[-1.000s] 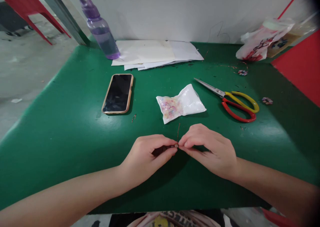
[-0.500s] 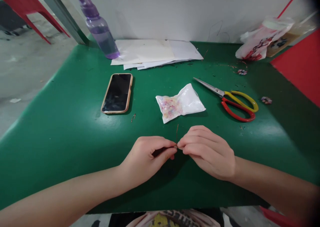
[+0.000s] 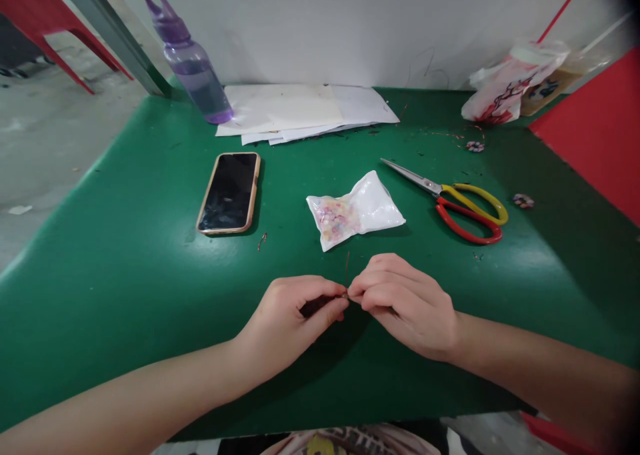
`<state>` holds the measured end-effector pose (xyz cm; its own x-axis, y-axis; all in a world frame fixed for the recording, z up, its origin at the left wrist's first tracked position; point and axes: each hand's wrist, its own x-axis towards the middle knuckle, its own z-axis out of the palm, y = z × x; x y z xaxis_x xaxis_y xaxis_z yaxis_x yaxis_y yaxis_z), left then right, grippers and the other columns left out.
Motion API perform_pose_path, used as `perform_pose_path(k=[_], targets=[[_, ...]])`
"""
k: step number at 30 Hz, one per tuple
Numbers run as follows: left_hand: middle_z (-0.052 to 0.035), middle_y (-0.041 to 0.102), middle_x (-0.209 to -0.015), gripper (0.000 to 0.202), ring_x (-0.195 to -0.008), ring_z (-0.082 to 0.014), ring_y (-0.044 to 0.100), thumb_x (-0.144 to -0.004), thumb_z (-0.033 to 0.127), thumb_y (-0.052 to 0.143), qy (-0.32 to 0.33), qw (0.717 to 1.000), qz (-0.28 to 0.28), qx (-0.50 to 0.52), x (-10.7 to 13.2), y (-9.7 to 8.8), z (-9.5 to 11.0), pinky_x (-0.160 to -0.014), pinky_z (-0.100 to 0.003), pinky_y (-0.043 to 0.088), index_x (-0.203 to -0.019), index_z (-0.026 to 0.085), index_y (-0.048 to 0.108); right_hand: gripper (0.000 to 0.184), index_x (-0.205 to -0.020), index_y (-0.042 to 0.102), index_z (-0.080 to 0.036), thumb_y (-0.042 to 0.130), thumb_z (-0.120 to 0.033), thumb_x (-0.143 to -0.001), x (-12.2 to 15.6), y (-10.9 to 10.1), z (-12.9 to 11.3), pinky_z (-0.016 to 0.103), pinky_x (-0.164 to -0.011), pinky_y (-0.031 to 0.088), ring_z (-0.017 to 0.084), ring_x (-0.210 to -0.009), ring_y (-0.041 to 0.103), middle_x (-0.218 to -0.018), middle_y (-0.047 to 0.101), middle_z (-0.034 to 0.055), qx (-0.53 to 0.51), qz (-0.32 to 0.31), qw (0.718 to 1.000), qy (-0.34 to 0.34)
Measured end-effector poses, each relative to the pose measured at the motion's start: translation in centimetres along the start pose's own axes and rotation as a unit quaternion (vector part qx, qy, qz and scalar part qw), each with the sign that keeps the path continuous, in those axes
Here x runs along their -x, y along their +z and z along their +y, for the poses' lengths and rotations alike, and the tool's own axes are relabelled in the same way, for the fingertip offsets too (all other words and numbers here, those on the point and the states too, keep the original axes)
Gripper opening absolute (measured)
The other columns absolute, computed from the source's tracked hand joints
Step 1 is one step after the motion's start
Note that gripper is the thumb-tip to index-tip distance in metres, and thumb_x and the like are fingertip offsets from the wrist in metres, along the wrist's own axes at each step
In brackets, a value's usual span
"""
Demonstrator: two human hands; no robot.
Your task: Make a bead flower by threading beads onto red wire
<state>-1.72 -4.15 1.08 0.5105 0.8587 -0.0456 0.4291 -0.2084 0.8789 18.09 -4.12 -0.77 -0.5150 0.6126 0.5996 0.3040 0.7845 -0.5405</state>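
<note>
On the far left, beyond the bench point(image 3: 165, 328), there is a red chair point(image 3: 37, 11). The purple bottle point(image 3: 193, 75) stands near the far left corner of the bench. To the near right of it lies the phone point(image 3: 229, 193), its dark screen up. A small wire scrap point(image 3: 263, 241) lies just beside the phone, on its near right side. The left hand point(image 3: 290, 315) is at the near middle, its thumb and forefinger almost closed, pinching a small bead point(image 3: 345, 296). White papers point(image 3: 300, 108) lie along the far edge. The bead is between the fingertips of the two hands, and a thin wire point(image 3: 347, 263) extends from there to the far side, toward the packet point(image 3: 355, 211). The right hand point(image 3: 407, 308) has its fingertips drawn together at the bead; I cannot tell what they hold. Farther right lie the scissors point(image 3: 445, 201), with a yellow and a red handle. One beaded ring point(image 3: 475, 147) lies to their far right, and a bagged cup point(image 3: 515, 85) stands behind it. Another ring point(image 3: 523, 201) lies just right of the handles.
</note>
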Motion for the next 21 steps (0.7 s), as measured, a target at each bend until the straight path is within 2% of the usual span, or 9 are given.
perform_pose_path(k=[4,11,18,21], targets=[[-0.0002,0.067,-0.072,0.015,-0.062,-0.0114,0.060,-0.085,0.027,0.055,-0.020,1.000,-0.002,0.000,-0.11,-0.19,-0.01,-0.055,-0.020,0.044,-0.088,0.019,0.068,0.014,-0.082,0.053,-0.019,0.053,-0.005,-0.083,-0.18,-0.28,0.31,0.031,-0.075,0.050,0.012,-0.079,0.060,-0.086,0.068,0.0035,-0.003,0.000,1.000,-0.001],[-0.0003,0.066,-0.077,0.019,-0.066,-0.0118,0.057,-0.087,0.030,0.051,-0.016,0.999,-0.020,-0.021,-0.08,-0.20,-0.13,-0.060,-0.022,0.044,-0.094,0.020,0.066,0.017,-0.086,0.054,-0.019,0.054,-0.002,-0.081,0.07,-0.45,0.58,0.031,-0.075,0.050,0.012,-0.082,0.059,-0.089,0.067,0.0034,0.002,-0.002,1.000,-0.002],[0.0000,0.063,-0.071,0.019,-0.063,-0.0111,0.055,-0.088,0.027,0.049,0.018,0.999,-0.020,-0.042,0.02,-0.15,-0.28,-0.059,-0.021,0.042,-0.084,0.019,0.065,0.015,-0.082,0.053,-0.019,0.052,-0.005,-0.082,-0.03,-0.29,0.51,0.029,-0.075,0.049,0.011,-0.081,0.060,-0.086,0.068,0.0019,0.000,-0.005,1.000,-0.007],[0.0003,0.060,-0.066,0.020,-0.059,-0.0102,0.052,-0.089,0.026,0.049,0.039,0.998,-0.021,-0.052,0.06,-0.02,-0.55,-0.055,-0.021,0.039,-0.081,0.018,0.065,0.016,-0.079,0.054,-0.020,0.053,-0.004,-0.082,0.04,-0.04,0.40,0.029,-0.073,0.050,0.011,-0.077,0.061,-0.083,0.068,0.0013,-0.031,-0.002,0.999,0.020]])
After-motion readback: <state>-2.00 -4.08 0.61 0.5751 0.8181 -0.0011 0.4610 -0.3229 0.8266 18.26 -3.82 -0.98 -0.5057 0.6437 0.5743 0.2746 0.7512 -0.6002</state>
